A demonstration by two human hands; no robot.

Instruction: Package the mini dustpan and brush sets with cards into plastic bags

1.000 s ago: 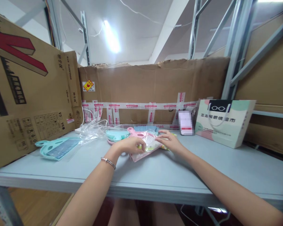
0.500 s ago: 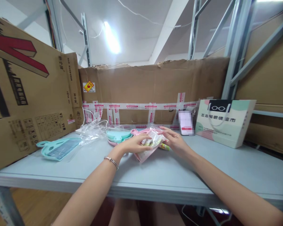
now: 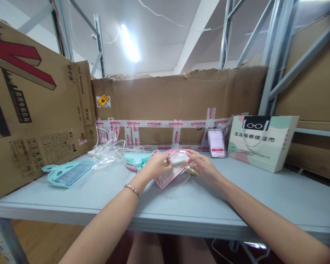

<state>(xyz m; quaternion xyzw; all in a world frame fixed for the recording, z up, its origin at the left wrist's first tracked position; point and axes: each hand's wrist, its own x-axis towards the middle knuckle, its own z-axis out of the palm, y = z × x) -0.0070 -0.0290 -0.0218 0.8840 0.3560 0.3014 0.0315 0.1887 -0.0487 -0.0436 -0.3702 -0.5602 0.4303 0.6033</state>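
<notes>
A small pink dustpan (image 3: 165, 180) lies at an angle between my hands, with a white-bristled brush (image 3: 179, 160) on it and a clear plastic bag (image 3: 183, 178) around it. My left hand (image 3: 157, 165) is over the dustpan's left side, fingers curled in a pinch; what is between them is hidden. At the right end, my right hand (image 3: 202, 165) grips the plastic bag between thumb and fingers. Beneath that hand, a yellow printed item (image 3: 193, 171) partly shows. Just behind my left hand are stacked mint-green dustpans (image 3: 137, 157), a pink one (image 3: 130, 167) under them.
To the left lies a light-blue dustpan with a brush (image 3: 71, 174), beside crumpled clear plastic (image 3: 107, 154). A phone (image 3: 217, 143) leans at the back, near a paper gift bag (image 3: 260, 143). Cardboard boxes (image 3: 154, 99) wall the back and left of the grey table (image 3: 209, 205).
My left hand has curled from a loose, spread grip into a pinch and moved slightly up. The dustpan's white brush and ribbed face now show more clearly. My right hand barely moved.
</notes>
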